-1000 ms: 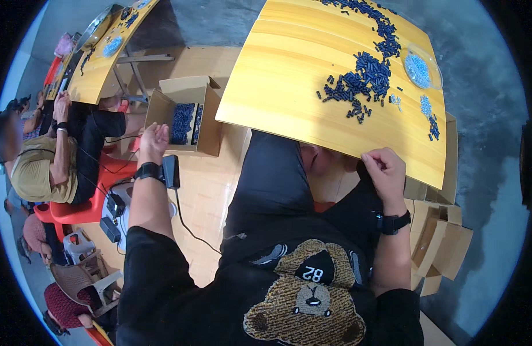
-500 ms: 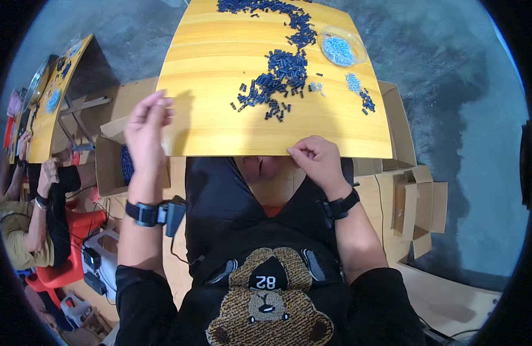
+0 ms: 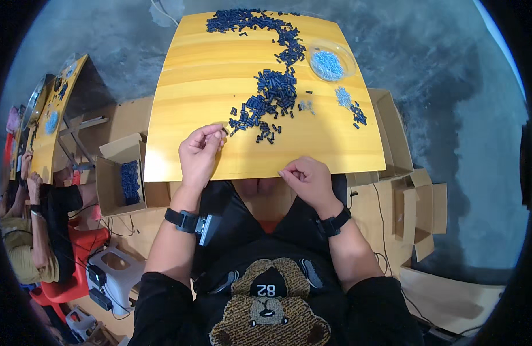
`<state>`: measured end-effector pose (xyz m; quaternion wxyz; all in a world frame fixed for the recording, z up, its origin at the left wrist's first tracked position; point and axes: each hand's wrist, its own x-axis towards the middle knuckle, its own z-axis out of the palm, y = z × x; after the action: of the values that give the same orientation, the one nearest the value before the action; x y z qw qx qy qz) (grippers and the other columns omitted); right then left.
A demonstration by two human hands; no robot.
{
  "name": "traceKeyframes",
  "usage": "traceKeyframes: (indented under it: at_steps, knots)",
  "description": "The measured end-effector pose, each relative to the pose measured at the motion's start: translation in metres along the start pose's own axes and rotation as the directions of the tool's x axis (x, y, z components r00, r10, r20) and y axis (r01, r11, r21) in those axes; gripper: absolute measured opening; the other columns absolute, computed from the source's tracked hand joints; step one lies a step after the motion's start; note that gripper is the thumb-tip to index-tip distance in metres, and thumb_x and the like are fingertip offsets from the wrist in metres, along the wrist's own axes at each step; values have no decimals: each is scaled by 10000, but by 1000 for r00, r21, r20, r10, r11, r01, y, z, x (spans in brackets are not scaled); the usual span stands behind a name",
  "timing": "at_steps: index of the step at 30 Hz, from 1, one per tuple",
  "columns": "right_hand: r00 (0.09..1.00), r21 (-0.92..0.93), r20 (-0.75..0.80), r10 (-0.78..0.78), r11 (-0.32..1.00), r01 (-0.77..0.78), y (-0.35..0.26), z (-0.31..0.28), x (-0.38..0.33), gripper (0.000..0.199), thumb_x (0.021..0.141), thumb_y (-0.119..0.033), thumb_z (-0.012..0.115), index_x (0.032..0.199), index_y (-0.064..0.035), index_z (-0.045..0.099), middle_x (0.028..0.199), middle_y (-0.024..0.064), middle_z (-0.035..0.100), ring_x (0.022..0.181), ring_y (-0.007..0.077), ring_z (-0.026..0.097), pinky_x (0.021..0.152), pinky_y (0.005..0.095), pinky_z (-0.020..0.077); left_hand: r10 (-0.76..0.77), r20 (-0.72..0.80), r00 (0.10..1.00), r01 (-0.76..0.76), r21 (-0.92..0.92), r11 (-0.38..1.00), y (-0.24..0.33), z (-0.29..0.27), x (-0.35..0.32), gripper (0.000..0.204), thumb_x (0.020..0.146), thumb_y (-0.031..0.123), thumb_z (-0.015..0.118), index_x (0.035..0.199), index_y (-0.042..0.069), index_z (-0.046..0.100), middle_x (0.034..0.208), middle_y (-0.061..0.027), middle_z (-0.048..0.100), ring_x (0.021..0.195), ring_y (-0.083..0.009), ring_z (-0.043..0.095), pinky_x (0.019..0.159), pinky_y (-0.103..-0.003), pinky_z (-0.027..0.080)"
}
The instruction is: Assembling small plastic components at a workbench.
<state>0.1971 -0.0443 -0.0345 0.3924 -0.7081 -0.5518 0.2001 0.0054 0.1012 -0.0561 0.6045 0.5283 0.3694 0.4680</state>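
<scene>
A yellow wooden table (image 3: 191, 86) carries a long trail of small dark blue pieces (image 3: 274, 92). My left hand (image 3: 199, 153) lies on the table, thumb and forefinger pinched together at the near left end of that trail; whether a piece sits between them is too small to tell. My right hand (image 3: 309, 179) rests at the table's near edge, fingers curled with the tips together and nothing visible in them. A clear round dish (image 3: 327, 63) of light blue pieces stands at the far right. A small heap of light blue pieces (image 3: 343, 97) lies just in front of it.
An open cardboard box (image 3: 127, 181) holding dark blue pieces stands on the floor at my left. More cardboard boxes (image 3: 393, 132) stand to the right of the table. Another person (image 3: 29, 230) sits at a second yellow table (image 3: 52, 121) far left. A white stool (image 3: 116, 271) is beside my left elbow.
The view has swung so the table sits centred. My left hand moved from the table's left edge onto the top, up to the dark pieces. My right hand stayed at the near edge.
</scene>
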Motion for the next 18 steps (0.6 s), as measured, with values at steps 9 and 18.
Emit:
traceKeyframes:
  at_steps: [9,18]
  knots:
    - [992,42,96,87,995,-91,-2,-2,9,169,749,-211,670,686,-58,638,556,60,540,479,162,512,470,276,395,-9,16,1000,10,-81,997,-1,-7,2,157,870,40,556,1006,-29,594,850,-95,632,709,-104,547,652,-209,442]
    - [986,-50,158,-42,997,50,-28,-19,40,136,760,-168,616,732,-37,636,623,109,569,575,256,563,536,336,441,-33,3,999,33,-46,998,5,-2,0,140,866,46,565,981,-16,613,821,-33,625,703,-58,538,639,-185,443]
